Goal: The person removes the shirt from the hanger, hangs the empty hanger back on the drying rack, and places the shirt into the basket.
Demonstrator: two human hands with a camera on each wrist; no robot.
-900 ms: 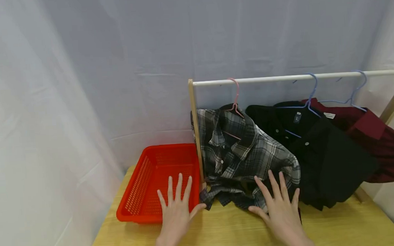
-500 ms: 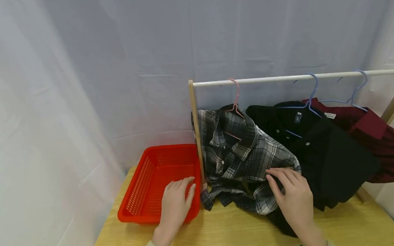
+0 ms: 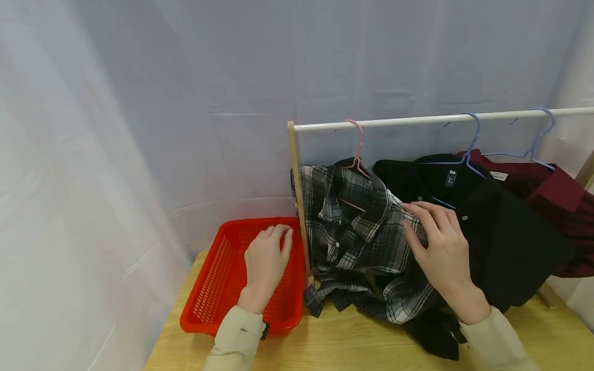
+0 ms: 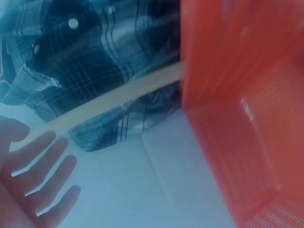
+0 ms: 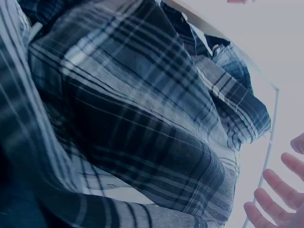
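Our left hand [image 3: 266, 261] hovers relaxed over the red basket [image 3: 216, 281], holding nothing. Our right hand [image 3: 441, 245] rests loose-fingered on the plaid shirt [image 3: 356, 233], not gripping it.

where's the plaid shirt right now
In the head view the plaid shirt hangs on the pink hanger at the rail's left end, between the red basket and the black shirt, under the right hand.

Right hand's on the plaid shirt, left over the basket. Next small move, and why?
Probably lift the right hand to the pink hanger and unhook it from the rail. The plaid shirt hangs there with that hand at its shoulder; the left hand is over the red basket, gripping nothing.
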